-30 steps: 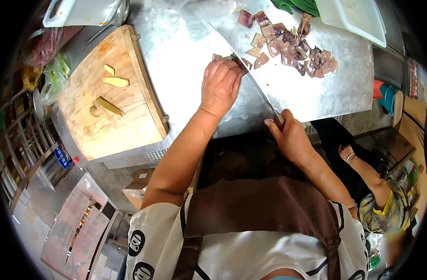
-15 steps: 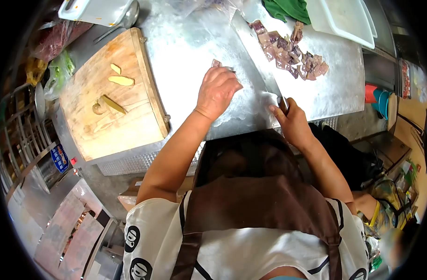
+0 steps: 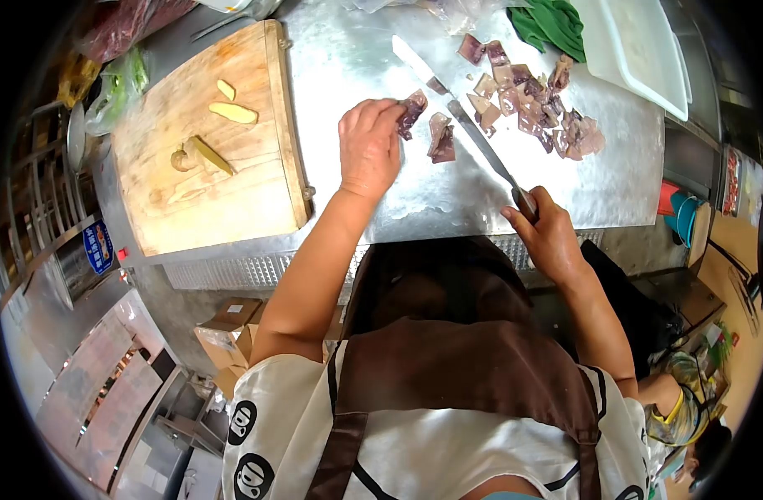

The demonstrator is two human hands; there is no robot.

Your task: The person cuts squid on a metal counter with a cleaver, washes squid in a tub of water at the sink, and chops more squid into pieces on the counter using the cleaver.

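My right hand [image 3: 551, 232] is wrapped round the handle of a long knife [image 3: 484, 148], whose blade points up and to the left over the steel table. My left hand [image 3: 370, 150] has its fingers bent and pressed together, the tips on a dark purplish piece of meat [image 3: 412, 113]. Between that piece and the blade lies a separate cut piece of meat [image 3: 441, 138]. Beyond the blade, on the right, several cut meat pieces [image 3: 527, 100] lie in a loose heap. My left fingertips are partly hidden by the meat and the hand itself.
Left of my hand is a wooden cutting board [image 3: 256, 192] with ginger slices [image 3: 233, 112] and a larger ginger piece [image 3: 208, 156]. A green cloth [image 3: 550, 27] and a white plastic tub [image 3: 635, 58] stand at the back right. The steel table's front edge [image 3: 448, 236] runs before me.
The knife blade has shifted and turned, and a cut piece now lies apart beside it. More of the meat at my left fingers shows. The whole view has also moved a little.
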